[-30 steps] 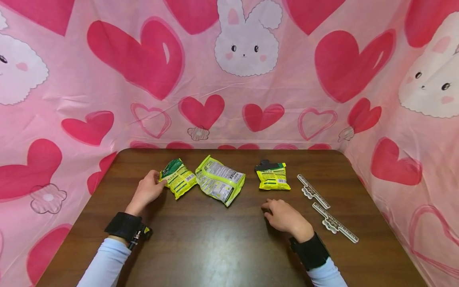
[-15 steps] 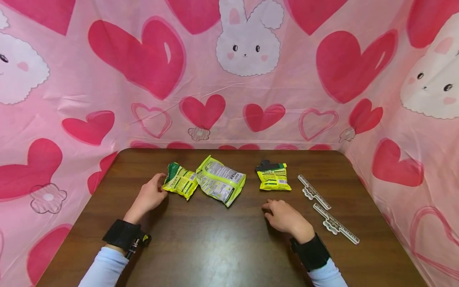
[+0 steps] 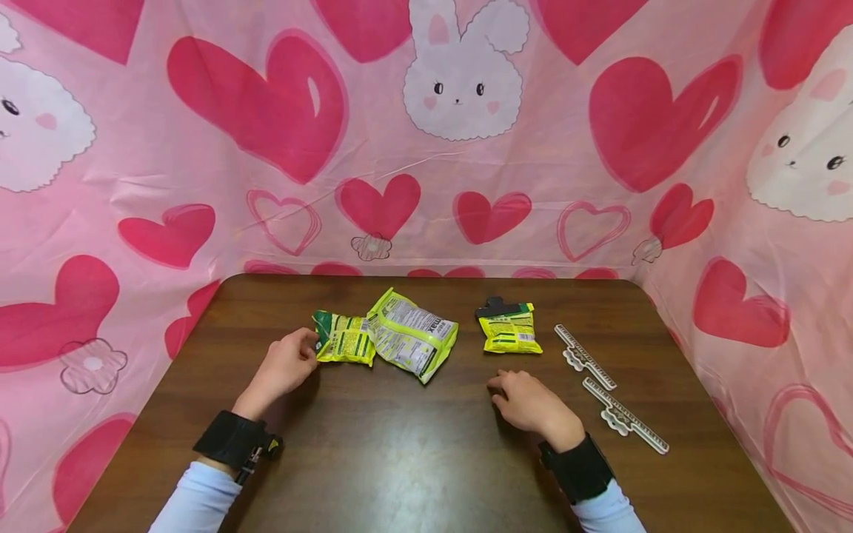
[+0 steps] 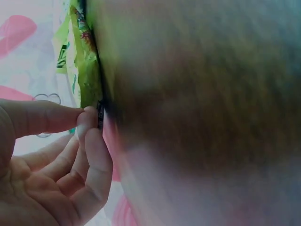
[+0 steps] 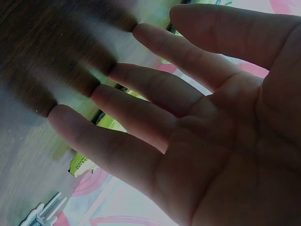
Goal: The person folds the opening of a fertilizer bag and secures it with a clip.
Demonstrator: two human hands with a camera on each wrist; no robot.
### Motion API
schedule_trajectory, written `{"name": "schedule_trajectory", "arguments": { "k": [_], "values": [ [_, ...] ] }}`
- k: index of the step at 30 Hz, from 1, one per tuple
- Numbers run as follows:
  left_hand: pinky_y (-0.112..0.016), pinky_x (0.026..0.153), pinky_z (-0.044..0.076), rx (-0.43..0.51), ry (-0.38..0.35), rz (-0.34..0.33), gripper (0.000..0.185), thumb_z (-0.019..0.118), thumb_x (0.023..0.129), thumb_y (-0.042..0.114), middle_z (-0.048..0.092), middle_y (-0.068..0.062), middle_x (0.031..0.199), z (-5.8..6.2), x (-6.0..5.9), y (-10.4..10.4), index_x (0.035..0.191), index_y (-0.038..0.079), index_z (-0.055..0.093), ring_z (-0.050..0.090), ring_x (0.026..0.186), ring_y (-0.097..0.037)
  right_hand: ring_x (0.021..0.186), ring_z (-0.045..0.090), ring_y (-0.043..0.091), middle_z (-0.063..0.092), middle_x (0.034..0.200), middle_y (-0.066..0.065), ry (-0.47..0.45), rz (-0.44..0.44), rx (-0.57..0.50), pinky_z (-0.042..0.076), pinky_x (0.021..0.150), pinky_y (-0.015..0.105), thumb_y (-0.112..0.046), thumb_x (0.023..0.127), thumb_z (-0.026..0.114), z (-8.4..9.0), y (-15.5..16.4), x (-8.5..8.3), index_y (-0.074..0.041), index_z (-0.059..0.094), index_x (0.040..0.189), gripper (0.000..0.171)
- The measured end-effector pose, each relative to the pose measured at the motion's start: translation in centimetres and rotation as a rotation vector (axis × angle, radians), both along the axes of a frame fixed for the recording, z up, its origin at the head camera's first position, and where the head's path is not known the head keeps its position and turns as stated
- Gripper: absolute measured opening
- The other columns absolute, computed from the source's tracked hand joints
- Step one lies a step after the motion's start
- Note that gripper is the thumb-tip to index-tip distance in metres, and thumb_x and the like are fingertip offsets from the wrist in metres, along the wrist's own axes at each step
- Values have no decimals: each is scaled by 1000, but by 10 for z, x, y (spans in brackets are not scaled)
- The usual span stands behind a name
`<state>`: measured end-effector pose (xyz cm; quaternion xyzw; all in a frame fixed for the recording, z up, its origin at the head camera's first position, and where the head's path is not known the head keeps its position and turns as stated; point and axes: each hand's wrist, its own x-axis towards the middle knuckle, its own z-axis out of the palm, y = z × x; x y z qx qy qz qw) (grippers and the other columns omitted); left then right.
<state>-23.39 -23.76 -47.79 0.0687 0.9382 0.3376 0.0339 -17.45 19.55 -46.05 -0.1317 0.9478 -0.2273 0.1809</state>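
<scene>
A small yellow packet [image 3: 348, 340] with a green end lies on the left of the table. At that green end my left hand [image 3: 283, 364] pinches the packet's edge between thumb and fingers; the left wrist view shows the thumb [image 4: 47, 115] meeting the fingertips there. Touching the packet's right side is a larger lime-and-grey pouch [image 3: 412, 337]. My right hand [image 3: 529, 400] rests on the table with loosely bent fingers and holds nothing. Its fingertips [image 5: 66, 115] meet the wood in the right wrist view. Beyond it lies another yellow packet [image 3: 512, 337] with a black clip [image 3: 501, 309] across its top.
Two white ruler-like clips [image 3: 585, 357] with flower-shaped handles lie slanted on the right side of the brown wooden table [image 3: 413, 459]. A pink cloth [image 3: 426, 163] printed with hearts and rabbits hangs behind and at both sides.
My left hand has turned the small packet so its green end faces left, and slid it slightly right against the larger pouch. The right hand has stayed still.
</scene>
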Motion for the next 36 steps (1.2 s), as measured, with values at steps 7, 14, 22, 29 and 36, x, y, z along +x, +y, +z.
{"name": "schedule_trajectory", "arguments": {
  "k": [7, 14, 22, 29, 36],
  "values": [
    [-42, 72, 55, -27, -13, 1, 77, 76, 87, -7, 66, -17, 96, 1, -4, -1, 155, 0, 40, 58, 80, -29, 115, 65, 37, 67, 129, 21, -6, 0, -3, 49, 102, 59, -6, 100, 70, 0, 0, 1, 1, 74, 125, 26],
    [-43, 71, 52, -114, -38, -12, 48, 76, 86, -8, 65, -27, 112, 3, -4, -1, 132, -6, 64, 57, 88, -36, 118, 64, 38, 67, 130, 21, 8, 2, -2, 48, 103, 59, -6, 100, 70, -1, 0, 2, 1, 73, 126, 26],
    [-43, 67, 47, -189, 32, 95, 29, 67, 85, -6, 70, -28, 116, 3, -1, 5, 111, -1, 78, 57, 85, -35, 124, 62, 40, 65, 135, 24, 1, 5, -13, 46, 105, 60, -6, 101, 70, -1, 1, 2, 1, 73, 127, 27],
    [-57, 83, 49, -239, 120, 112, 15, 80, 83, -2, 58, -21, 107, 4, 10, 14, 97, 4, 83, 48, 103, -41, 122, 62, 39, 65, 134, 23, -5, -3, 2, 46, 105, 60, -7, 101, 70, -1, 1, 1, 1, 72, 127, 28],
    [-65, 88, 42, -272, 237, 55, 13, 82, 81, -4, 57, -21, 110, 3, 26, 27, 82, 9, 79, 44, 114, -47, 125, 60, 40, 63, 137, 24, -17, -7, 9, 45, 106, 60, -11, 101, 71, -1, -1, 2, 1, 71, 130, 31]
  ]
}}
